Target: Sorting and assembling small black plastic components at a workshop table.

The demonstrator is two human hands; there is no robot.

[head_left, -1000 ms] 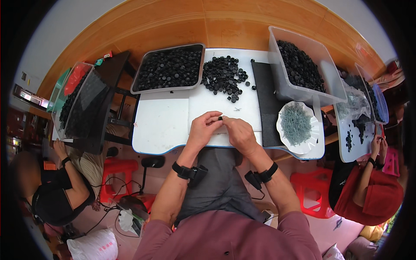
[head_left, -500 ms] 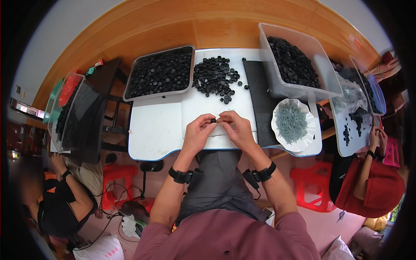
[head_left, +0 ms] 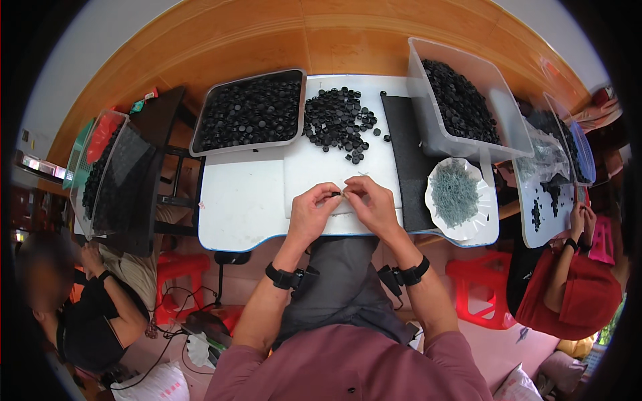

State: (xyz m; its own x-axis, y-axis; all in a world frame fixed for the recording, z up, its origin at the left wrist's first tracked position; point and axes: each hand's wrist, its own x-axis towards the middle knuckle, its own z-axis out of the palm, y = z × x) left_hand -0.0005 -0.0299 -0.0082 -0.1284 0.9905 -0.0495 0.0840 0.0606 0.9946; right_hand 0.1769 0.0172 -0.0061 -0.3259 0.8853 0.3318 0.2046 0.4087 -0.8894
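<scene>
Over the near edge of the white table, my left hand pinches a small black round cap between thumb and fingertips. My right hand is closed too, its fingertips meeting the left ones at the cap; whatever they hold is too small to make out. Beyond both hands lies a loose heap of black caps, a few scattered at its right side. A thin greyish sliver rests on the white surface just above my right fingers.
A metal-rimmed tray of black caps stands back left. Back right is a translucent bin of black pieces, beside a dark mat. A white scalloped plate holds thin grey-green pieces. People work at tables on both sides.
My hands have shifted slightly, and the cap in my left fingers is now more covered. The thin sliver shows more clearly above my right hand. The view has moved a little.
</scene>
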